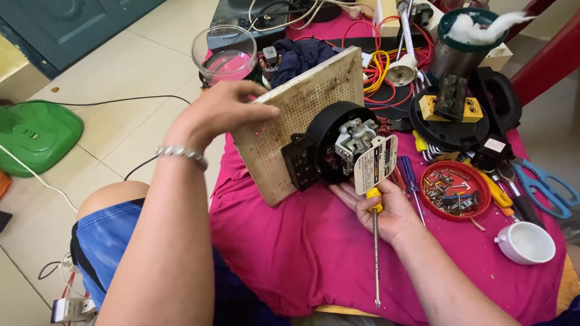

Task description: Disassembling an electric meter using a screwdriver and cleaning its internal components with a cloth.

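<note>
My left hand (222, 109) grips the upper left edge of a worn perforated board (292, 111) and holds it tilted upright over the pink cloth (313, 241). A round black electrical unit (332, 142) with a metal mechanism and a hanging white label plate (375, 163) is mounted on the board's front. My right hand (381, 208) lies palm up just below that unit. It holds a yellow-handled screwdriver (375, 246) whose long shaft points down toward me.
A red dish of screws (455, 188), blue scissors (546, 185), a white cup (525, 242), more screwdrivers, tangled wires and a glass bowl (223, 51) crowd the cloth's right and far side. A green object (27, 131) and cables lie on the tiled floor at left.
</note>
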